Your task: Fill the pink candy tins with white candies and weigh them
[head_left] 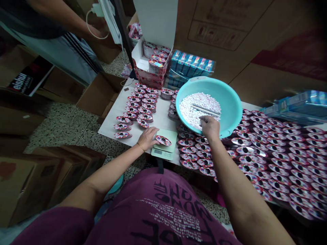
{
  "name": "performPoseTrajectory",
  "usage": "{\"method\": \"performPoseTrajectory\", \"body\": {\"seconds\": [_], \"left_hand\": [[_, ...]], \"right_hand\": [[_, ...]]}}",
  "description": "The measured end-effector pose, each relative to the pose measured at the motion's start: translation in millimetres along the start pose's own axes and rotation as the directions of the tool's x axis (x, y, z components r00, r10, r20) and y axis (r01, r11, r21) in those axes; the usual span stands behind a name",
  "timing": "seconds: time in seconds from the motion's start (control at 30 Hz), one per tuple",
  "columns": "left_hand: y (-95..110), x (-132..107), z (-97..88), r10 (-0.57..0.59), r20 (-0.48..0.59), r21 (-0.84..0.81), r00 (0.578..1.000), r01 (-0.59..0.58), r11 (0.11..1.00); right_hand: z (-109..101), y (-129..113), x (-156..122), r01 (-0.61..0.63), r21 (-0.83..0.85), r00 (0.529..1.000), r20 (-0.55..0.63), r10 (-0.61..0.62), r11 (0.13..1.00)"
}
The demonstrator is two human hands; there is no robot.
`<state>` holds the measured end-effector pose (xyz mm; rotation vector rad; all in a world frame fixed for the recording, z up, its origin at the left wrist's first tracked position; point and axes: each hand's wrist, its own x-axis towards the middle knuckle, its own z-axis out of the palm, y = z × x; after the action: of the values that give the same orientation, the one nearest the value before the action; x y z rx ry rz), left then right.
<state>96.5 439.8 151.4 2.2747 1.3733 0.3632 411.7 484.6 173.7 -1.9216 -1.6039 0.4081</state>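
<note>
My left hand rests at the left edge of a small pale green scale, its fingers touching an oval patterned tin that lies on the scale's platform. My right hand reaches into a turquoise basin of small white candies, fingers curled down among them at the near rim. A metal scoop lies on the candies just beyond that hand. What the right fingers hold is hidden.
Rows of oval tins cover the white table on the left and on the right. An open box of tins and blue packs stand behind. Another person stands at the far left. Cardboard boxes lie on the floor.
</note>
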Motion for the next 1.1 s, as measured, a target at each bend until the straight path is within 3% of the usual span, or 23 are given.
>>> {"method": "performPoseTrajectory", "body": {"seconds": [0.5, 0.63, 0.73, 0.87, 0.97, 1.1], "left_hand": [[21.4, 6.9, 12.5, 0.061, 0.225, 0.031, 0.972, -0.070, 0.997], [6.1, -10.3, -1.9, 0.043, 0.117, 0.051, 0.992, -0.049, 0.998], [-21.5, -25.1, -14.8, -0.057, 0.025, 0.126, 0.998, 0.053, 0.991], [-50.4, -33.8, -19.5, -0.210, 0.000, 0.300, 0.978, 0.201, 0.933], [-44.1, -24.6, -14.4, -0.281, -0.083, 0.361, 0.956, 0.292, 0.886], [-6.9, 29.3, -0.3, -0.128, -0.073, 0.265, 0.989, 0.143, 0.954]], "right_hand": [[1.7, 3.4, -0.1, 0.002, 0.004, 1.000, 0.013, -0.003, 1.000], [1.1, 2.3, -0.2, 0.016, -0.001, 1.000, 0.017, -0.016, 1.000], [-0.3, -0.4, -0.9, 0.017, -0.010, 1.000, 0.026, -0.017, 1.000], [-2.4, -3.4, -1.8, 0.013, -0.009, 1.000, 0.022, -0.012, 1.000], [-3.8, -4.7, -2.2, -0.007, 0.006, 1.000, 0.030, 0.006, 1.000], [-3.8, -4.2, -2.7, -0.004, 0.023, 1.000, 0.031, 0.004, 1.000]]}}
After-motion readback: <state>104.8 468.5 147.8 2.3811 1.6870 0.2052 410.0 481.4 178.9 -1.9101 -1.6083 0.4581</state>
